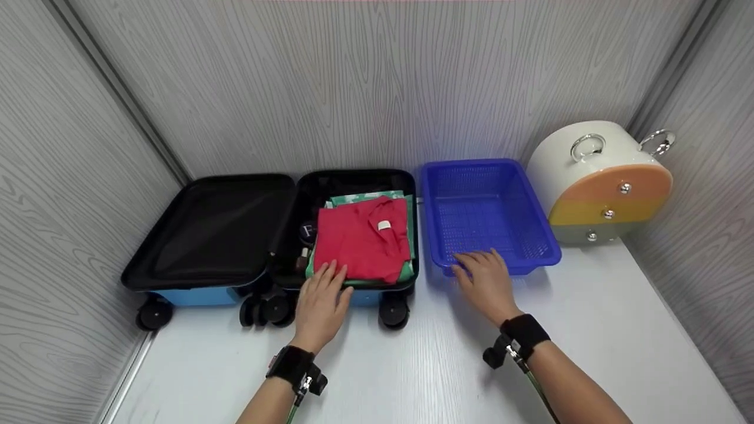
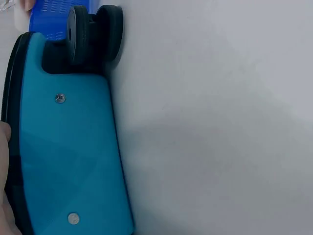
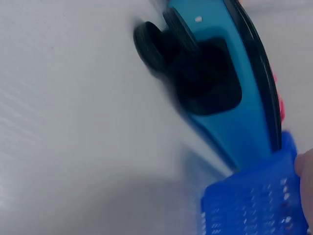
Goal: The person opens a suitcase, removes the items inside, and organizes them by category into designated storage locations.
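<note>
A small blue suitcase (image 1: 365, 298) lies opened flat, with a folded red garment (image 1: 353, 232) on top of green and white cloth (image 1: 410, 218) in its right half. My left hand (image 1: 321, 303) reaches over that half's front rim, fingers extended at the red garment's near edge. In the left wrist view, part of this hand (image 2: 4, 171) shows against the black rim. To the right stands a blue plastic basket (image 1: 530, 263). My right hand (image 1: 488, 285) rests at its front rim with loosely spread fingers; the right wrist view shows a bit of the hand (image 3: 307, 183) there.
The suitcase's black-lined left half (image 1: 212, 227) lies beside the wall. A dark round container (image 1: 307, 232) and a small bottle (image 1: 303, 259) sit left of the garments. At the right stands a white rounded cabinet (image 1: 545, 171) with coloured drawers and ring handles. Black wheels (image 1: 393, 311) protrude toward me.
</note>
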Available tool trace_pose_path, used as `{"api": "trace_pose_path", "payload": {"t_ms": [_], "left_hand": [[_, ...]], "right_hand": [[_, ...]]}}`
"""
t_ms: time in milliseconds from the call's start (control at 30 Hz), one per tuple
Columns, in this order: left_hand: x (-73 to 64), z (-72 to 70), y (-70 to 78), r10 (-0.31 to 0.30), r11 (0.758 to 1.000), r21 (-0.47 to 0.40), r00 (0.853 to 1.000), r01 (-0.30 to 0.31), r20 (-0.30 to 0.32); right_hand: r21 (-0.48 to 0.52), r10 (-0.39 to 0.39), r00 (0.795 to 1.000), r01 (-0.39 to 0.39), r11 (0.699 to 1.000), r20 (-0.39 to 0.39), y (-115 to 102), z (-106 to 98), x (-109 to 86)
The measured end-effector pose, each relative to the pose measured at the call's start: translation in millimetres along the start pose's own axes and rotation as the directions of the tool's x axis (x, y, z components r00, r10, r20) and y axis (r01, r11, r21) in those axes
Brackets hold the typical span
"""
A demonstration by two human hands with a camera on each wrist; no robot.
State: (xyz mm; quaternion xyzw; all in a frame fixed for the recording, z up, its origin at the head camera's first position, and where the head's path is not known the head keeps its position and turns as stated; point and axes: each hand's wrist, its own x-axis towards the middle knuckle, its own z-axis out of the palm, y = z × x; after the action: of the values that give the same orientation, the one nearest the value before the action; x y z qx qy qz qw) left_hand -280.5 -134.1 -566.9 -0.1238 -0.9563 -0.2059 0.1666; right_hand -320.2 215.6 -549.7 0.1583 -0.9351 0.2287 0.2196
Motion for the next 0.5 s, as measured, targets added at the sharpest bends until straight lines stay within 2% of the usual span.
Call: {"api": "trace_pose_path", "payload": {"t_ms": [100,200,500], "left_hand": [[-0.4,4.3,-0.5,0.006,1.0,0.016,0.999,-0.006,-0.034],[0.1,6.9,-0.3,0.023,0.999,0.027,0.999,-0.022,-0.048],[-2.6,4.2,-0.1,0.021,0.999,0.028,0.999,-0.02,-0.048]], "right_hand": [[0.007,0.015,0.999,-0.016,1.0,0.036,1,2,-3.9],[0.018,0.018,0.999,-0.019,1.0,0.036,-4,4,-9.7],[0.025,-0.003,1.0,0.003,1.0,0.012,-24,3,-29.1]]}}
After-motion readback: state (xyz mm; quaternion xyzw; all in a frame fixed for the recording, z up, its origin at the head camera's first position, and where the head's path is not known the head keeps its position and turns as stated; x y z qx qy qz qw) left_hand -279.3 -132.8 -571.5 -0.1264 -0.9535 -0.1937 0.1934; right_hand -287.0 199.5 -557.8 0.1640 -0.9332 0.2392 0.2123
